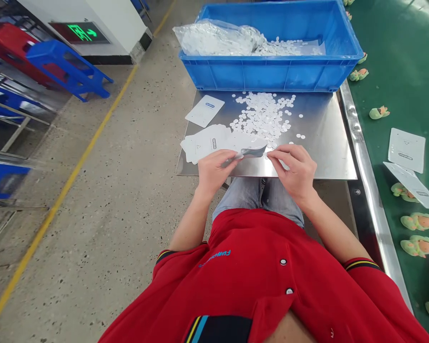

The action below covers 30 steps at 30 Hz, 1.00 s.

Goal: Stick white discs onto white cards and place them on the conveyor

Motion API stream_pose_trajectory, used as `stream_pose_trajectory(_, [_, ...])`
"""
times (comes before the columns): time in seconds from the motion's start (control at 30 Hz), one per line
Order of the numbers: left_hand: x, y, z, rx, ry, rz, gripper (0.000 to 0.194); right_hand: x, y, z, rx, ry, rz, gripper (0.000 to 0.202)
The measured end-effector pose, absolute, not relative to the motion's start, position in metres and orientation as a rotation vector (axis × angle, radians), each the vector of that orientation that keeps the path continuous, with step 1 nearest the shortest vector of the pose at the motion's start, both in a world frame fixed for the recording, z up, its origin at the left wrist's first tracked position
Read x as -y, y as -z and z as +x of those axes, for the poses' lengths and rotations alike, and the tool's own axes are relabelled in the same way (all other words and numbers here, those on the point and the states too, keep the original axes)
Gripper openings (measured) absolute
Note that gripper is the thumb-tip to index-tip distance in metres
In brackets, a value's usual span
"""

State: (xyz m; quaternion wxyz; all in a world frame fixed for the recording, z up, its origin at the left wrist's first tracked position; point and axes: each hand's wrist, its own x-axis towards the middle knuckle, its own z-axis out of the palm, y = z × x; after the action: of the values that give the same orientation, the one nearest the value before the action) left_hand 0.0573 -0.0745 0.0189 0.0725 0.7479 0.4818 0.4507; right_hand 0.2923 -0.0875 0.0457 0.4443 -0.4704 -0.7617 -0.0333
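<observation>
Head cam: blue bin (271,71) holds bagged white discs (218,40); both hands, left hand (214,169) & right hand (295,169), pinch pouch (252,151), long axis left-right.

We have 1 view, from a camera worn on the head, looking forward and steeply down over our own red shirt (271,286) and lap. It sits close above the steel table (321,138), which fills the middle. The blue crate (271,71) marks the far edge; floor lies left, the green conveyor (407,85) right.
</observation>
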Motion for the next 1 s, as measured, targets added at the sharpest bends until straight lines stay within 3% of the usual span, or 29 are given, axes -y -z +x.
stream_pose_trajectory(0.33, [0.072,-0.023,0.076,-1.287,-1.233,2.260,0.026,0.077,-0.046,0.307,2.176,-0.018,-1.046,0.021])
stream_pose_trajectory(0.47, [0.053,-0.024,0.043,-1.532,-0.983,2.312,0.060,0.039,-0.066,0.384,1.835,0.280,-1.107,0.022])
stream_pose_trajectory(0.57, [0.041,-0.013,0.007,-1.858,-0.717,2.235,0.049,0.013,-0.068,0.475,1.526,0.511,-1.282,0.027])
stream_pose_trajectory(0.63, [0.038,-0.001,-0.009,-1.914,-0.587,2.215,0.038,0.006,-0.059,0.526,1.489,0.488,-1.600,0.032])
stream_pose_trajectory(0.8, [0.040,0.020,-0.014,-1.881,-0.688,2.293,0.028,0.019,-0.035,0.549,1.249,0.387,-2.487,0.030])
stream_pose_trajectory(0.9, [0.040,0.022,-0.012,-1.920,-0.817,2.237,0.028,0.028,-0.025,0.500,1.364,0.386,-2.402,0.025])
stream_pose_trajectory(1.0, [0.040,0.022,-0.012,-1.930,-0.923,2.085,0.026,0.031,-0.011,0.437,1.866,0.172,-1.944,0.029])
